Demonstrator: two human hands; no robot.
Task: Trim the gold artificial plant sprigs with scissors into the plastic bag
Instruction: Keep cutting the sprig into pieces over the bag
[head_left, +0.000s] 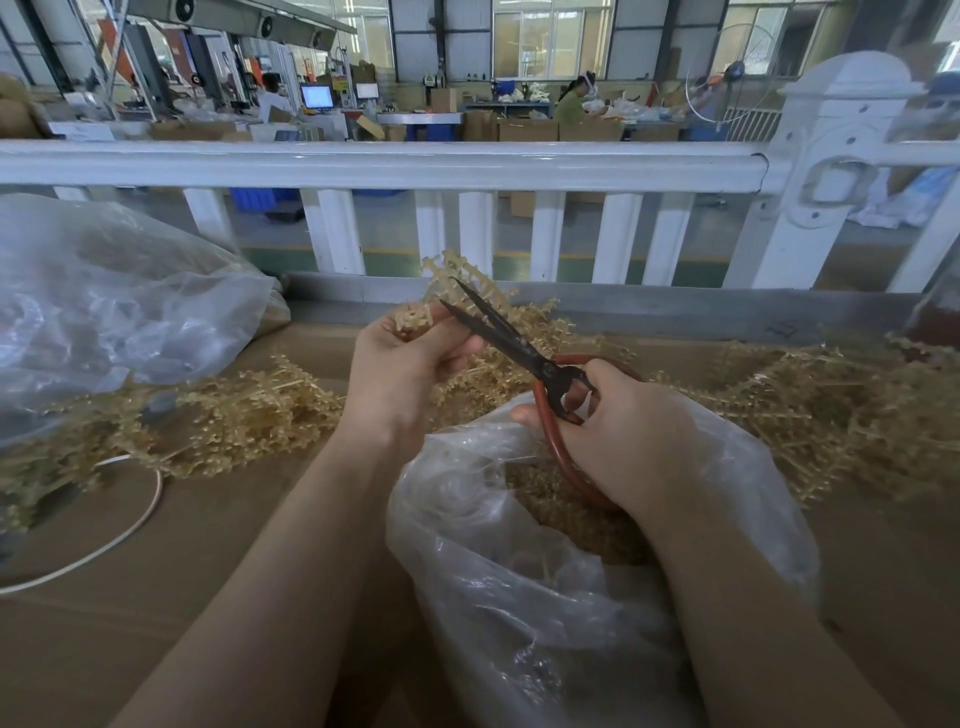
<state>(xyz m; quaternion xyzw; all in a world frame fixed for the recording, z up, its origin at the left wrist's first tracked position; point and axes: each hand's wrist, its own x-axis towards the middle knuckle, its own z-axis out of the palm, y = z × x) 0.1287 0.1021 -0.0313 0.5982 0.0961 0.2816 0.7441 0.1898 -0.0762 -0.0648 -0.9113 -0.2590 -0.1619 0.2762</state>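
Note:
My left hand (402, 358) grips a gold sprig (462, 283) that sticks up past my fingers. My right hand (618, 431) holds the scissors (498, 330) by their red loop handles. The black blades are parted, with their tips at the sprig just above my left fingers. Below both hands lies an open clear plastic bag (519, 597) with gold trimmings inside. Loose gold sprigs are heaped on the brown table to the left (223, 415) and to the right (831, 405).
A large clear bag (104, 301) bulges at the far left. A white cord (130, 519) loops over the table's left side. A white railing (389, 161) runs across behind the table, with a workshop and people beyond it.

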